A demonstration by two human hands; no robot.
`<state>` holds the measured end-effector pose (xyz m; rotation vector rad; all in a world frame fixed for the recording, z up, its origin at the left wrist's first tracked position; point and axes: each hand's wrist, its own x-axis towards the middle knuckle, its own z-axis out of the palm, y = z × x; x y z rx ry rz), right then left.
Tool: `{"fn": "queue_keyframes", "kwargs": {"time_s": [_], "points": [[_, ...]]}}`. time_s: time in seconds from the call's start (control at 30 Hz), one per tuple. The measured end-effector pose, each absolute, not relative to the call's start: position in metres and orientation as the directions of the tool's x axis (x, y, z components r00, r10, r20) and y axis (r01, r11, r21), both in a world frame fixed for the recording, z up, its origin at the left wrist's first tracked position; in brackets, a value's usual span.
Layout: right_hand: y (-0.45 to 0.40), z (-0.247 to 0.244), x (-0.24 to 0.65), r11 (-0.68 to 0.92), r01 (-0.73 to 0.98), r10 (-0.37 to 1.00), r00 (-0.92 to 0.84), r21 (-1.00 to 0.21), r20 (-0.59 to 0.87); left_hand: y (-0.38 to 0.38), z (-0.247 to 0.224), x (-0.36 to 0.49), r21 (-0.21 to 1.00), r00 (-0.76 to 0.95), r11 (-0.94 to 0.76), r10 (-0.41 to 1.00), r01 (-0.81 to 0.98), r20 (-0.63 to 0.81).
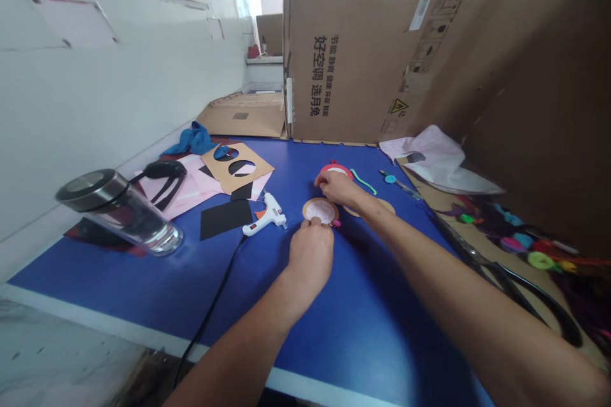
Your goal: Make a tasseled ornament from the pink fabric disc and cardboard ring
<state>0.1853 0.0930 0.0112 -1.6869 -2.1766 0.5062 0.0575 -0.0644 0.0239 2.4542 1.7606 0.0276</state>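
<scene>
A round cardboard disc with a pale pink patterned centre (321, 210) lies on the blue table, a small pink piece at its right edge. My left hand (312, 248) is closed, its curled fingers on the disc's near edge. Just beyond, my right hand (338, 186) has its fingers pinched together at the lower left of a red-rimmed round piece (347, 172). The hand partly covers that piece, and its fingertips are too small to show what they hold. Under the right wrist, other tan round cardboard (386, 206) shows in part. A mint-green strip (363, 182) lies beside the red piece.
Left of my hands are a white glue gun (267, 215) with a black cord, black paper (225, 219), a cardboard sheet with two holes (217, 162) and a glass bottle (138, 219). Scissors (496, 270) lie at right. A large cardboard box (363, 70) stands behind.
</scene>
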Motion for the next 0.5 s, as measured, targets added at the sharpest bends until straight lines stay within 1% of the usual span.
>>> {"fn": "queue_keyframes", "kwargs": {"time_s": [0.17,0.33,0.5], "points": [[0.096,0.009,0.189,0.251,0.808,0.962,-0.268,-0.532,0.047,-0.065,0.025,0.057,0.107,0.331,-0.324,0.942,0.940,-0.049],[0.093,0.011,0.194,0.288,0.722,0.935,-0.355,-0.629,0.021,-0.066,0.024,0.058,0.109,0.327,-0.322,0.944,0.940,-0.032],[0.090,0.006,0.204,0.248,0.641,0.919,-0.392,-0.726,-0.032,-0.066,0.019,0.057,0.119,0.330,-0.331,0.944,0.936,0.027]]}}
